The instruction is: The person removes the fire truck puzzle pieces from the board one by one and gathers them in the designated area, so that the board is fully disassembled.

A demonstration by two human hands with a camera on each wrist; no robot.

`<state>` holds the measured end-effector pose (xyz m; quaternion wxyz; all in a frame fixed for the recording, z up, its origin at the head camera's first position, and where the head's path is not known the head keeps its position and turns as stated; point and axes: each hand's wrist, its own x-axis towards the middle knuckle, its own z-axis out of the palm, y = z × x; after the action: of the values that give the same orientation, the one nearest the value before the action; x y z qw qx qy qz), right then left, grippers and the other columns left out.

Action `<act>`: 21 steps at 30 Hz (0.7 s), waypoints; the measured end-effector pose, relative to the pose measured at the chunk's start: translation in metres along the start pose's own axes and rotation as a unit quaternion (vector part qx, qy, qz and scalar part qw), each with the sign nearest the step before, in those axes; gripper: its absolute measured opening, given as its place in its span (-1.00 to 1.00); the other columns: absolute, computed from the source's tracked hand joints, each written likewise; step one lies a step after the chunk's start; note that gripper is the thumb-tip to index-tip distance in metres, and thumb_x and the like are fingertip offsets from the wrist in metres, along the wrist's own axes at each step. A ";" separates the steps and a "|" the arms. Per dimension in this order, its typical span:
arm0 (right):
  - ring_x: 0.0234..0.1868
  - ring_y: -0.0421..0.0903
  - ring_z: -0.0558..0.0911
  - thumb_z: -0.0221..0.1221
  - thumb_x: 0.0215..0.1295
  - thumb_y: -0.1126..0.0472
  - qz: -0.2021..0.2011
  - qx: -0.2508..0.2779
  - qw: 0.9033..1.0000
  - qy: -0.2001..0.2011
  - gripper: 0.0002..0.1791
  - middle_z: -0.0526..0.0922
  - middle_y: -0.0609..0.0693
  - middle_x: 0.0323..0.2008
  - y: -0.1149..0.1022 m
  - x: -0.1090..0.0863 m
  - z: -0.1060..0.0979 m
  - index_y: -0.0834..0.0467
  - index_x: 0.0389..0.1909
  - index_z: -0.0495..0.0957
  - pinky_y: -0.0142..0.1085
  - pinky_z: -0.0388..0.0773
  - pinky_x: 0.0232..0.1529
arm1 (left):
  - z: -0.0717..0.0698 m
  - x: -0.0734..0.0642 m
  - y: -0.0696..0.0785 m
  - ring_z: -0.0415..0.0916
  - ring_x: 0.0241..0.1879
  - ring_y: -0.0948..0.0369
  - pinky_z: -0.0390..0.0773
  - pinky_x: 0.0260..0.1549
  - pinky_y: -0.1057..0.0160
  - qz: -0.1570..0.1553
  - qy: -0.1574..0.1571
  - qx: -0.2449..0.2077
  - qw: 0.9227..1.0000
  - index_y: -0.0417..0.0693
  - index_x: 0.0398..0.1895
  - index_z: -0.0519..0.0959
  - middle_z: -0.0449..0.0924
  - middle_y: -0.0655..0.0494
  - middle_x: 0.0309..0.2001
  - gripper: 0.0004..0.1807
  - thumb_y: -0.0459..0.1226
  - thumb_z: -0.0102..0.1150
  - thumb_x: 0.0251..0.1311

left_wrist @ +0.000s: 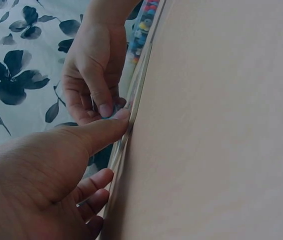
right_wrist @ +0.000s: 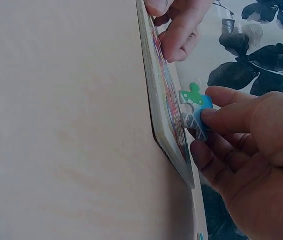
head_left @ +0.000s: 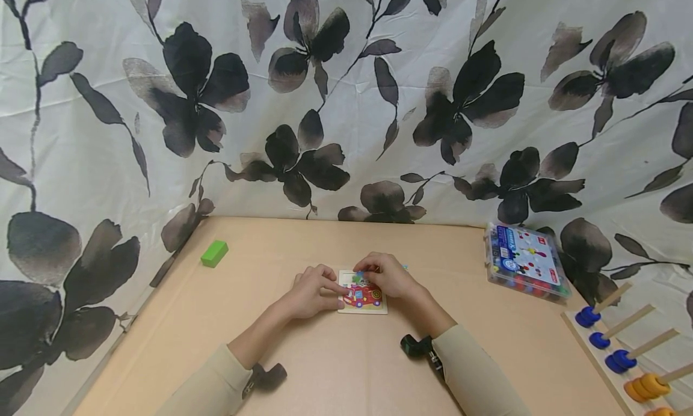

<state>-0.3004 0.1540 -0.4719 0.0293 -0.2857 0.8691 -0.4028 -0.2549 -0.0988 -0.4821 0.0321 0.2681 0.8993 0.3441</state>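
Note:
A small wooden jigsaw puzzle [head_left: 370,312] with a red vehicle picture lies mid-table between both hands. My right hand [head_left: 391,276] is over its upper right part. Thumb and fingers pinch a puzzle piece [right_wrist: 200,111], blue and green with a grey striped part, tilted at the puzzle's face in the right wrist view. At the left side, my left hand [head_left: 313,292] rests its thumb and fingertips on the puzzle. Its thumb [left_wrist: 104,134] stretches out straight in the left wrist view, and the other fingers are loosely bent. The right fingers partly cover the picture.
A green block [head_left: 214,253] lies at the back left. Toward the back right is a clear plastic box [head_left: 526,263] of coloured parts. A wooden peg rack [head_left: 612,359] with blue and orange rings stands at the right edge. Floral cloth [head_left: 379,103] hangs behind the table.

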 end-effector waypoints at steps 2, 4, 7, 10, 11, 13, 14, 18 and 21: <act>-0.23 -0.11 0.52 0.24 0.40 0.44 0.005 0.002 1.000 0.002 -0.75 0.69 0.01 -0.18 0.000 0.000 -0.001 0.13 -0.04 0.77 -0.36 0.52 -0.18 | 0.000 0.000 0.000 0.27 0.05 0.12 0.14 0.01 -0.03 0.000 0.000 0.000 1.000 0.23 -0.05 0.83 0.48 0.17 0.05 -0.72 -0.03 0.51 0.17; -0.23 -0.10 0.53 0.24 0.40 0.44 0.007 0.002 1.000 0.004 -0.75 0.69 0.00 -0.18 0.000 -0.001 -0.002 0.13 -0.02 0.77 -0.36 0.54 -0.18 | 0.000 0.001 0.000 0.26 0.04 0.12 0.14 0.01 -0.03 0.000 -0.001 0.001 1.000 0.23 -0.05 0.83 0.48 0.16 0.05 -0.72 -0.03 0.51 0.17; -0.24 -0.12 0.55 0.24 0.40 0.43 0.002 -0.002 1.000 0.008 -0.74 0.70 -0.01 -0.17 0.002 -0.001 -0.004 0.12 -0.02 0.76 -0.35 0.55 -0.18 | -0.001 0.001 -0.001 0.26 0.03 0.14 0.14 0.00 -0.03 0.001 -0.003 0.002 1.000 0.22 -0.05 0.83 0.48 0.17 0.05 -0.72 -0.03 0.50 0.17; -0.24 -0.13 0.56 0.24 0.40 0.42 -0.002 -0.002 1.000 0.010 -0.74 0.71 -0.02 -0.17 0.005 -0.001 -0.005 0.11 -0.02 0.77 -0.35 0.55 -0.18 | 0.000 0.000 -0.002 0.26 0.02 0.15 0.14 0.00 -0.01 0.002 -0.003 0.003 1.000 0.23 -0.05 0.83 0.47 0.18 0.05 -0.72 -0.02 0.49 0.17; -0.24 -0.13 0.56 0.25 0.40 0.41 0.000 0.000 1.000 0.011 -0.74 0.71 -0.03 -0.17 0.005 -0.002 -0.006 0.11 -0.01 0.77 -0.35 0.55 -0.17 | 0.000 0.000 -0.002 0.26 0.02 0.15 0.14 -0.01 -0.01 0.002 -0.003 0.004 1.000 0.23 -0.05 0.83 0.47 0.19 0.05 -0.72 -0.02 0.49 0.17; -0.23 -0.12 0.56 0.25 0.40 0.40 0.001 0.004 1.000 0.010 -0.75 0.71 -0.03 -0.18 0.006 -0.002 -0.007 0.11 -0.01 0.77 -0.35 0.55 -0.17 | 0.000 0.000 -0.002 0.26 0.02 0.15 0.14 -0.01 -0.01 0.001 -0.003 0.003 1.000 0.24 -0.05 0.83 0.47 0.19 0.05 -0.72 -0.02 0.49 0.17; -0.23 -0.11 0.55 0.25 0.40 0.40 0.001 0.007 1.000 0.010 -0.75 0.71 -0.03 -0.18 0.006 -0.003 -0.008 0.11 -0.01 0.77 -0.34 0.55 -0.17 | 0.000 0.000 -0.002 0.26 0.02 0.15 0.14 -0.01 0.00 0.001 -0.003 0.004 1.000 0.24 -0.05 0.83 0.47 0.19 0.04 -0.71 -0.02 0.49 0.17; -0.22 -0.08 0.55 0.25 0.40 0.41 0.001 0.014 1.000 0.011 -0.75 0.70 -0.02 -0.19 0.006 -0.005 -0.012 0.15 0.00 0.77 -0.32 0.54 -0.16 | 0.000 0.000 -0.001 0.25 0.03 0.15 0.14 0.00 0.00 -0.001 -0.003 0.002 1.000 0.24 -0.05 0.83 0.47 0.21 0.04 -0.72 -0.02 0.50 0.17; -0.22 -0.07 0.55 0.25 0.39 0.41 0.001 0.015 1.000 0.011 -0.75 0.71 -0.01 -0.20 0.005 -0.007 -0.016 0.16 0.00 0.77 -0.30 0.53 -0.16 | 0.001 0.000 -0.001 0.25 0.04 0.15 0.14 0.00 -0.01 -0.002 -0.002 0.001 1.000 0.24 -0.06 0.83 0.46 0.22 0.04 -0.72 -0.02 0.51 0.16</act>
<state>-0.3016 0.1712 -0.4662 0.0246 -0.2798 0.8633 -0.4193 -0.2555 -0.0989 -0.4834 0.0342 0.2668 0.9001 0.3427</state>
